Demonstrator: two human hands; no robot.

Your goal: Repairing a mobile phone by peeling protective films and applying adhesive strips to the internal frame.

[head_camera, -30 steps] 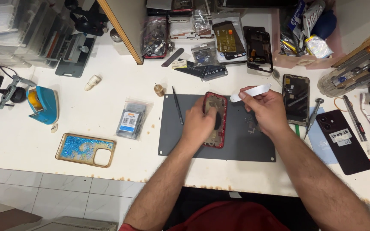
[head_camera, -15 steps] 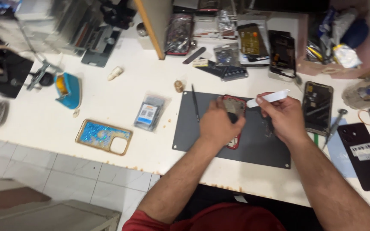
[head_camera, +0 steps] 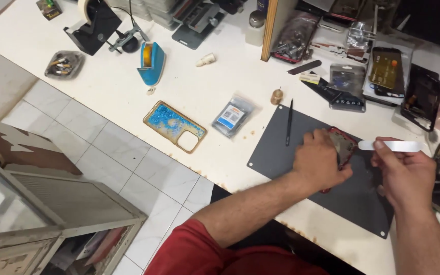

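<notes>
My left hand (head_camera: 320, 160) presses down on a red-edged phone (head_camera: 344, 144) that lies on a dark grey work mat (head_camera: 276, 147). My right hand (head_camera: 404, 173) pinches a thin white flat strip (head_camera: 395, 146), which sticks out to the right above the mat. The strip's left end sits close to the phone's upper right edge. Most of the phone is hidden under my left hand.
A black pointed tool (head_camera: 289, 122) lies on the mat's left part. On the white bench are a blue glitter phone case (head_camera: 174, 126), a bagged small part (head_camera: 232, 115), a blue tape dispenser (head_camera: 152, 62), a black tape holder (head_camera: 93, 24) and several opened phones (head_camera: 422, 97) at the right. Tiled floor and a worn shelf (head_camera: 52, 203) lie left.
The view has swung left and closer, so the bench now runs diagonally and the floor shows. Both hands stay on the phone and the white strip, with little change in grip.
</notes>
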